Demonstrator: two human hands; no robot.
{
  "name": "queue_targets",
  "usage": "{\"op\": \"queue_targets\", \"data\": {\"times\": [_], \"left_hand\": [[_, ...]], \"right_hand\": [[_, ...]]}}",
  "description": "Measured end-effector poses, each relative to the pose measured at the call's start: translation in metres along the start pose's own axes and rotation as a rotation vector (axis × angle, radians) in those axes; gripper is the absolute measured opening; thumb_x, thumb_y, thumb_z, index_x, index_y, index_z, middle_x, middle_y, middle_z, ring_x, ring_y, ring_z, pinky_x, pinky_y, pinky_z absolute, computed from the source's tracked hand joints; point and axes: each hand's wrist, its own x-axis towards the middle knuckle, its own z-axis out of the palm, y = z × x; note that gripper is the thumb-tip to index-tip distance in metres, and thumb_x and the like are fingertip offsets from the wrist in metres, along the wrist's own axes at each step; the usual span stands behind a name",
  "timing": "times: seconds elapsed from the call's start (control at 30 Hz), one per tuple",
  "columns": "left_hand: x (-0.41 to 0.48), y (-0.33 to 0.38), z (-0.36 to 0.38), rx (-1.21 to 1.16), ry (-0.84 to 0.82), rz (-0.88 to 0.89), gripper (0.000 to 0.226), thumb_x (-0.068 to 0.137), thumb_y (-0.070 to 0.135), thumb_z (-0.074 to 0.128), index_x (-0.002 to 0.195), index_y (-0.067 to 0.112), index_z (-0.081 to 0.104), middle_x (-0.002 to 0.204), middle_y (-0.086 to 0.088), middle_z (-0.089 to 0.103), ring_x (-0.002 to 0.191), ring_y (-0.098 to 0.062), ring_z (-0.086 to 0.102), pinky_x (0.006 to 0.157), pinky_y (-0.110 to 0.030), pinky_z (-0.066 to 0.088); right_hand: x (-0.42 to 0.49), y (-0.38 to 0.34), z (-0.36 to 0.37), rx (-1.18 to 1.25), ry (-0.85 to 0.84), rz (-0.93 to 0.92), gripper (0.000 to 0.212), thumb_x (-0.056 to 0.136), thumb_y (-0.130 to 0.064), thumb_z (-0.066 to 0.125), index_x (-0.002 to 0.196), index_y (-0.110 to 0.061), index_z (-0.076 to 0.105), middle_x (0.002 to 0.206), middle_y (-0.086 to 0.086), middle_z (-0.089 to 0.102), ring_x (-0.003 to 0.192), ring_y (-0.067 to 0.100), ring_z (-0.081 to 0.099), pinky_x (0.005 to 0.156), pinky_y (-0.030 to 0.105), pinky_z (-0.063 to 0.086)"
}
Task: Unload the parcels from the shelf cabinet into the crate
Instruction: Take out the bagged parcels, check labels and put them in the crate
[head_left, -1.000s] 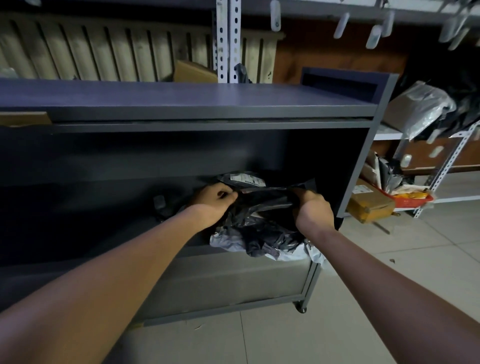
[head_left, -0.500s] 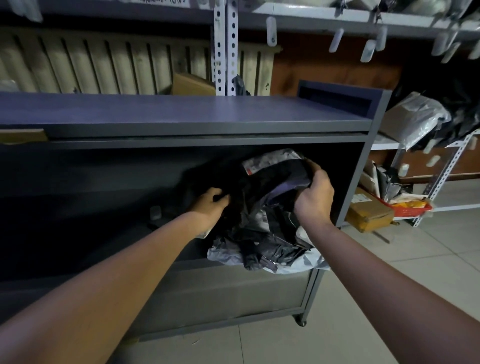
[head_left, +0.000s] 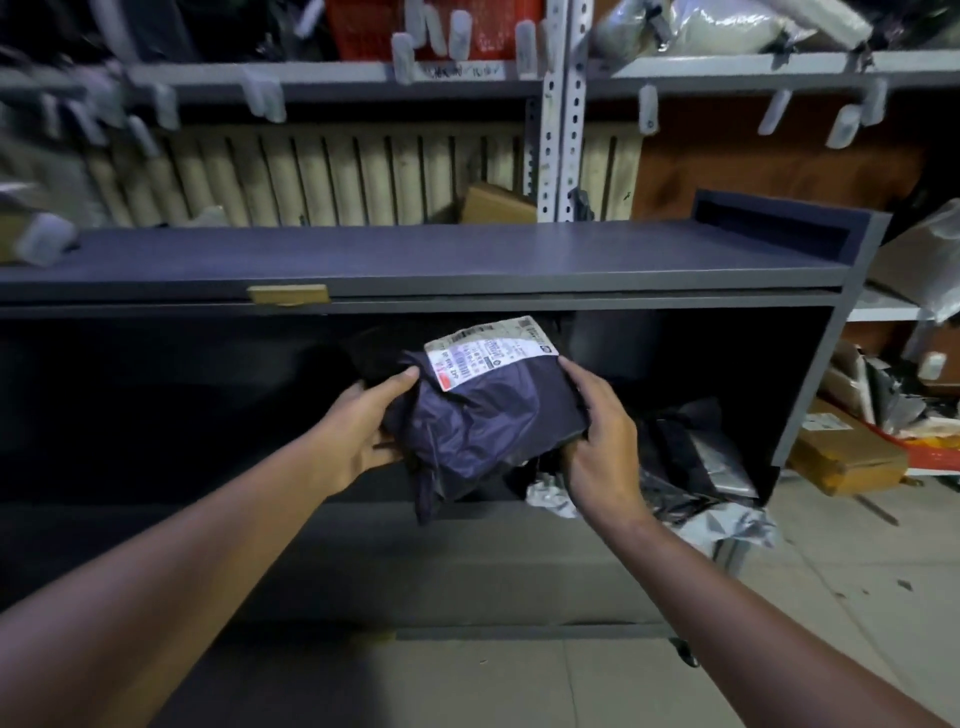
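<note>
Two hands hold a dark purple plastic mailer parcel (head_left: 483, 415) in front of the grey metal shelf cabinet (head_left: 415, 260).
Head view: the left hand (head_left: 363, 431) grips the parcel's left edge, thumb on top. The right hand (head_left: 602, 447) grips its right edge, fingers curled round it. The parcel sits label up before the open lower compartment. Crumpled black and silver plastic parcels (head_left: 691, 457) lie at that compartment's right end.
</note>
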Motion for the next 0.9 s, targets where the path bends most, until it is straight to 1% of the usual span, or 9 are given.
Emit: {"op": "queue_targets", "data": {"times": [0.13,0.3,0.43,0.5,0.6,0.67,0.77,0.83,0.9], "left_hand": [[-0.036,-0.002,-0.090,0.040,0.059,0.037,0.065,0.074,0.040,0.080,0.132,0.029,0.052,0.124,-0.002,0.065,0.109,-0.027,0.065,0.092,-0.049,0.053],[-0.078,0.006,-0.183,0.029,0.246,0.123,0.072,0.081,0.030,0.078,0.142,0.029,0.041,0.130,0.002,0.060,0.099,-0.018,0.065,0.073,-0.037,0.053],[-0.113,0.006,-0.255,0.354,0.359,0.178,0.101,0.053,0.055,0.089,0.142,0.031,0.046,0.131,0.000,0.059,0.107,-0.013,0.060,0.068,-0.027,0.047],[-0.131,0.002,-0.284,0.487,0.366,0.187,0.097,0.052,0.060,0.085,0.138,0.028,0.052,0.132,-0.004,0.060,0.111,-0.013,0.060,0.074,-0.019,0.044],[-0.156,-0.005,-0.310,0.558,0.331,0.129,0.077,0.068,0.057,0.080,0.132,0.021,0.061,0.123,-0.003,0.067,0.096,-0.003,0.062,0.071,-0.011,0.041],[-0.167,-0.014,-0.325,0.568,0.310,0.056,0.092,0.055,0.071,0.078,0.132,0.022,0.061,0.117,0.001,0.070,0.094,0.000,0.064,0.077,-0.013,0.046],[-0.181,-0.035,-0.349,0.538,0.284,-0.052,0.128,0.032,0.084,0.079,0.142,0.027,0.049,0.129,0.001,0.063,0.113,-0.012,0.063,0.100,-0.034,0.050],[-0.190,-0.050,-0.360,0.515,0.304,-0.121,0.115,0.044,0.077,0.082,0.141,0.026,0.047,0.131,0.002,0.061,0.117,-0.016,0.061,0.100,-0.035,0.049],[-0.200,-0.064,-0.370,0.404,0.308,-0.163,0.076,0.063,0.051,0.086,0.126,0.022,0.055,0.116,0.001,0.068,0.104,-0.016,0.067,0.090,-0.031,0.052]], "right_hand": [[-0.031,-0.040,0.044,0.092,-0.082,-0.019,0.059,0.078,0.010,0.056,0.133,-0.009,0.060,0.132,-0.001,0.061,0.123,0.009,0.056,0.107,0.032,0.044],[-0.069,-0.085,0.101,0.197,-0.144,-0.018,0.058,0.078,0.010,0.052,0.131,-0.012,0.062,0.128,-0.005,0.063,0.119,0.006,0.057,0.105,0.031,0.046],[-0.098,-0.118,0.146,0.231,-0.233,-0.067,0.060,0.075,0.008,0.049,0.130,-0.012,0.063,0.129,-0.003,0.064,0.121,0.012,0.059,0.105,0.039,0.046],[-0.114,-0.133,0.168,0.259,-0.286,-0.088,0.058,0.076,0.004,0.049,0.130,-0.013,0.064,0.130,-0.001,0.064,0.122,0.014,0.059,0.105,0.040,0.046],[-0.139,-0.152,0.196,0.273,-0.384,-0.113,0.058,0.077,0.003,0.051,0.130,-0.016,0.064,0.132,-0.002,0.063,0.124,0.015,0.057,0.105,0.042,0.046],[-0.151,-0.161,0.213,0.280,-0.434,-0.139,0.063,0.075,0.011,0.050,0.131,-0.016,0.063,0.133,-0.002,0.063,0.125,0.015,0.057,0.105,0.043,0.046],[-0.166,-0.176,0.235,0.317,-0.496,-0.163,0.063,0.076,0.017,0.054,0.130,-0.013,0.064,0.132,-0.001,0.063,0.124,0.014,0.058,0.105,0.041,0.046],[-0.174,-0.184,0.244,0.339,-0.537,-0.176,0.053,0.081,0.010,0.061,0.129,-0.013,0.064,0.129,-0.002,0.065,0.121,0.014,0.060,0.104,0.037,0.048],[-0.182,-0.188,0.251,0.337,-0.579,-0.199,0.050,0.082,0.003,0.071,0.128,-0.015,0.065,0.126,-0.003,0.066,0.117,0.012,0.062,0.101,0.032,0.049]]}}
